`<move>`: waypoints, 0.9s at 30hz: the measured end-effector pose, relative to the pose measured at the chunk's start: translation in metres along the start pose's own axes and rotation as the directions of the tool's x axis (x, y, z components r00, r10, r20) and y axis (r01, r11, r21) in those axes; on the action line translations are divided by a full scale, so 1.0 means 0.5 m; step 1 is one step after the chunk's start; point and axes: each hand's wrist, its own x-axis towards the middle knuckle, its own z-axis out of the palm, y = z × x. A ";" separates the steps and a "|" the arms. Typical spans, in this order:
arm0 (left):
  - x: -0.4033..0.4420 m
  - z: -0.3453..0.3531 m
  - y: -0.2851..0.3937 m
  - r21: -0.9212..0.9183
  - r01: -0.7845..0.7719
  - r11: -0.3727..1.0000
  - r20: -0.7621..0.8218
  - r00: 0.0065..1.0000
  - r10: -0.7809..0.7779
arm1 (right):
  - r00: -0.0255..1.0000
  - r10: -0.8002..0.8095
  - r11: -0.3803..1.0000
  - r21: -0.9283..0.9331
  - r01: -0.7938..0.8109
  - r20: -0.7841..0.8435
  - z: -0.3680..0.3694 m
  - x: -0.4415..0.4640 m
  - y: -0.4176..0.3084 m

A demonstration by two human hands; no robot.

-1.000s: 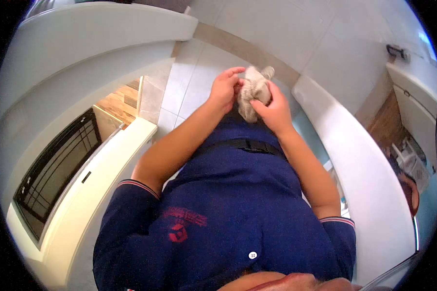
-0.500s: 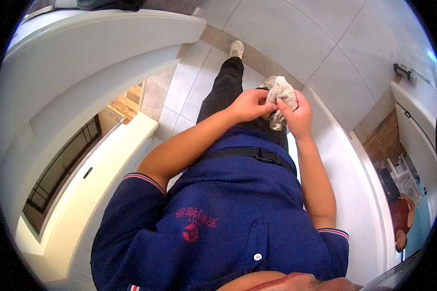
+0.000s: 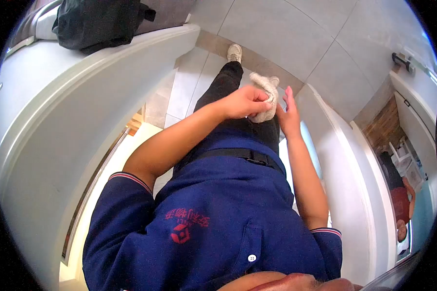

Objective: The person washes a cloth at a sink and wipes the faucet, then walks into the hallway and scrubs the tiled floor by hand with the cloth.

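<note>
Tiled floor (image 3: 281, 39), one cloth (image 3: 267, 113), two hands (image 3: 245, 102)

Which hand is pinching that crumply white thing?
The left hand: its thumb and fingers close on the whitish crumpled bundle. The right hand is open right beside the bundle, fingers stretched out, not gripping it.

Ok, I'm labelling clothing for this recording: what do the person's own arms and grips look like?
The left grip and right grip are bare, with no glove, ring or watch visible. The forearms are bare too, with no visible markings, below short navy polo sleeves edged with thin red and white stripes.
</note>
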 end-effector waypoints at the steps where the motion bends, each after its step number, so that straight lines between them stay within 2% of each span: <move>1: -0.002 -0.003 -0.004 0.050 0.008 0.999 -0.032 0.999 -0.007 | 0.998 0.056 0.998 -0.016 -0.057 -0.036 0.016 -0.002 -0.007; 3: 0.000 -0.007 -0.007 0.161 0.015 0.987 -0.072 0.997 -0.003 | 0.996 0.082 0.922 0.375 -0.092 0.042 0.033 -0.001 -0.007; 5: 0.001 -0.007 -0.013 0.271 0.022 0.962 -0.086 0.996 0.001 | 0.991 0.075 0.735 0.665 -0.130 0.111 0.052 -0.005 -0.008; 8: 0.007 0.015 -0.014 0.271 -0.082 0.959 0.044 0.996 0.072 | 0.892 0.168 0.392 0.801 -0.452 0.420 0.050 -0.007 -0.048; 9: 0.003 0.028 0.005 0.242 -0.054 0.969 0.059 0.997 0.041 | 0.888 0.147 0.304 0.834 -0.460 0.437 0.057 -0.005 -0.045; 12: 0.001 0.030 0.028 0.362 0.031 0.932 0.034 0.998 -0.047 | 0.880 0.130 0.181 0.862 -0.473 0.456 0.049 0.009 -0.052; 13: 0.008 0.027 -0.003 0.191 0.043 0.981 0.013 0.999 -0.046 | 0.877 0.204 0.213 0.855 -0.473 0.435 0.040 0.016 -0.044; 15: 0.003 0.026 -0.034 -0.019 0.071 0.997 -0.187 0.980 -0.073 | 0.856 0.350 0.271 0.834 -0.480 0.379 0.027 0.023 -0.029; 16: 0.000 0.029 -0.049 -0.125 0.072 0.990 -0.279 0.955 -0.104 | 0.877 0.372 0.330 0.839 -0.432 0.305 0.019 0.018 -0.026; 18: -0.005 0.020 -0.079 -0.190 0.159 0.969 -0.400 0.889 -0.224 | 0.907 0.394 0.454 0.827 -0.331 0.147 0.006 0.014 -0.030; 20: 0.002 0.026 -0.117 -0.221 0.253 0.942 -0.463 0.823 -0.329 | 0.928 0.350 0.561 0.765 -0.316 0.126 -0.004 0.007 0.007; 22: 0.029 0.025 -0.189 0.163 0.292 0.942 -0.497 0.849 -0.177 | 0.939 0.332 0.661 0.687 -0.302 0.094 -0.005 -0.001 0.063; 24: 0.041 0.034 -0.212 0.469 0.269 0.841 -0.514 0.858 0.013 | 0.907 0.405 0.710 0.585 -0.392 0.116 -0.005 -0.008 0.110; 25: 0.049 0.038 -0.200 0.501 0.395 0.770 -0.499 0.859 -0.116 | 0.892 0.434 0.729 0.534 -0.428 0.122 -0.014 -0.015 0.138; 27: 0.062 0.033 -0.212 0.594 0.397 0.699 -0.485 0.871 -0.082 | 0.896 0.429 0.808 0.393 -0.438 0.115 -0.020 -0.025 0.227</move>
